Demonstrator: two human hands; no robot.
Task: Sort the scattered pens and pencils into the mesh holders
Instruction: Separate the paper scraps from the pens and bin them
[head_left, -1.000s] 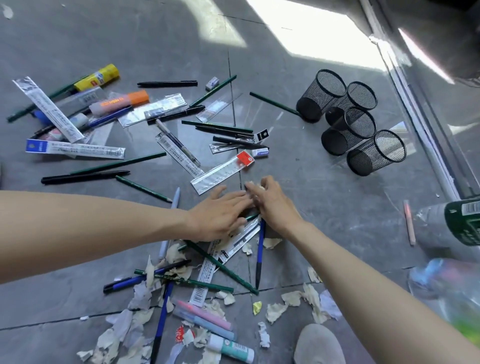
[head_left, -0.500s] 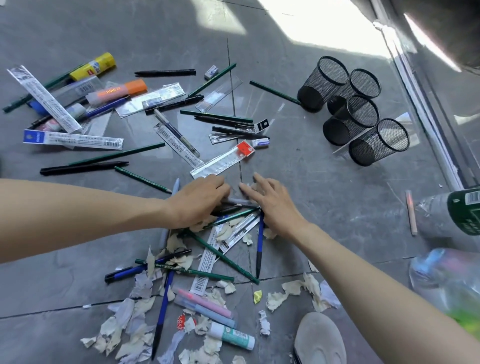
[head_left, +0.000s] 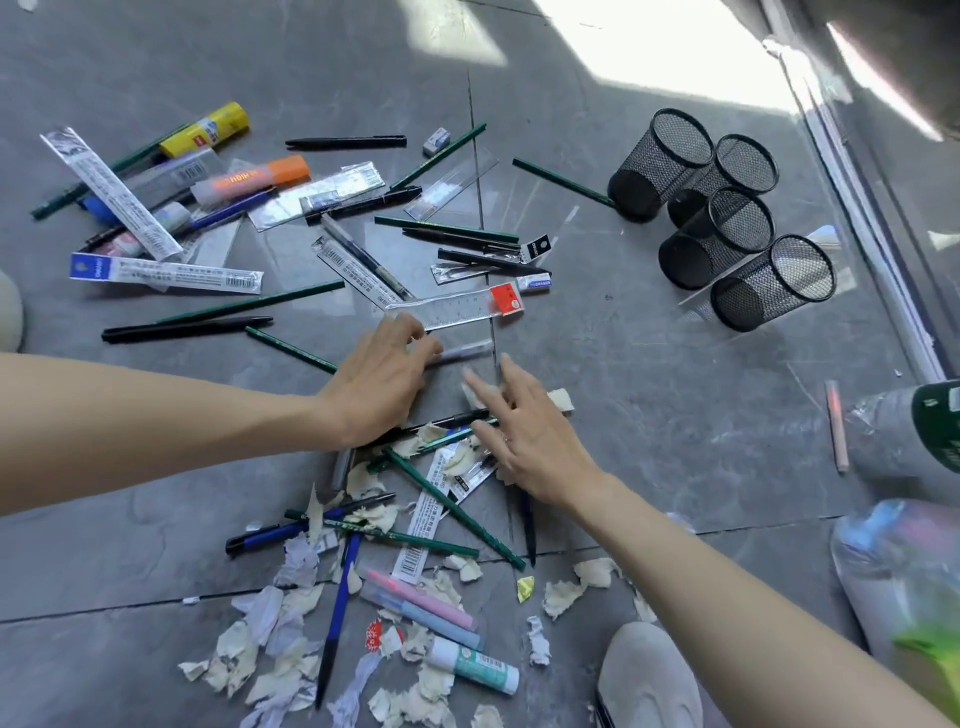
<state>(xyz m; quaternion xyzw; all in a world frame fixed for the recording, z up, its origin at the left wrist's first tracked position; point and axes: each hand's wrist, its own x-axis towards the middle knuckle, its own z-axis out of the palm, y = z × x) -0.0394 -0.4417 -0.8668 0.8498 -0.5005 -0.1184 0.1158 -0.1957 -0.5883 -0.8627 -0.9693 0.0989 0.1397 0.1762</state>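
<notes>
Pens and green pencils lie scattered over the grey floor, with a thick pile (head_left: 441, 483) under my hands. Four black mesh holders (head_left: 722, 234) lie tipped together at the upper right, all of them empty. My left hand (head_left: 379, 384) pinches a pale grey pen (head_left: 462, 352) by its left end, just below a clear ruler (head_left: 452, 312). My right hand (head_left: 524, 431) hovers with straight, spread fingers over the pile, its fingertips by a black pen (head_left: 462, 415) and a green pencil (head_left: 447, 439). More pens and pencils lie farther off on the left (head_left: 187, 327).
Torn paper scraps (head_left: 291, 649), glue sticks (head_left: 472, 665), highlighters (head_left: 249, 179), packaged rulers (head_left: 166, 273) and erasers (head_left: 435, 141) are mixed in. A shoe (head_left: 644, 675) sits at the bottom; plastic bags (head_left: 893, 561) and a window track (head_left: 872, 234) are on the right.
My left hand has drawn the pale grey pen out of the pile and now pinches it above the heap. My right hand has spread its fingers and stayed over the pile.
</notes>
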